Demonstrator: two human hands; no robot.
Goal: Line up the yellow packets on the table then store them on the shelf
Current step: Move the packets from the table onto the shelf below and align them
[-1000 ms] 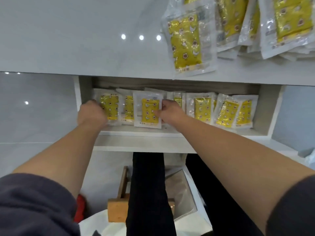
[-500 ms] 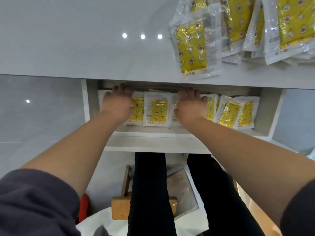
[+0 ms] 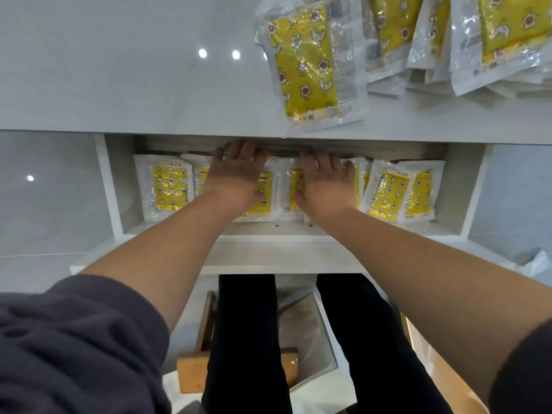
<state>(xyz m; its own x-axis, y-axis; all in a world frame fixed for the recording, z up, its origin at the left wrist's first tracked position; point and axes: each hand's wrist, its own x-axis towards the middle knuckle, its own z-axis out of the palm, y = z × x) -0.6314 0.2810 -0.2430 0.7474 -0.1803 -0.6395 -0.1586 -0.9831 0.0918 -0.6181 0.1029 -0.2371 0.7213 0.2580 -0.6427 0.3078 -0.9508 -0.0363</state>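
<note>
Several yellow packets in clear wrappers stand in a row on the white shelf [image 3: 298, 231] under the tabletop; the leftmost packet [image 3: 168, 188] and the two rightmost packets [image 3: 400, 194] show fully. My left hand [image 3: 236, 174] lies flat with fingers spread on the packets left of centre. My right hand [image 3: 327, 182] lies flat on the packets right of centre. Both palms press on packets without gripping any. On the table [image 3: 119, 70] above, one packet [image 3: 304, 67] lies alone near the edge, and a pile of packets [image 3: 466, 40] lies at the top right.
The shelf's side walls close the row in at left and right. Below the shelf are my legs in black trousers [image 3: 248, 339], a wooden stool [image 3: 191, 375] and a grey floor. A crumpled white wrapper [image 3: 534, 262] lies at the right.
Both hands have moved right along the shelf row and now lie flat with fingers spread on the middle packets; the leftmost packet is uncovered.
</note>
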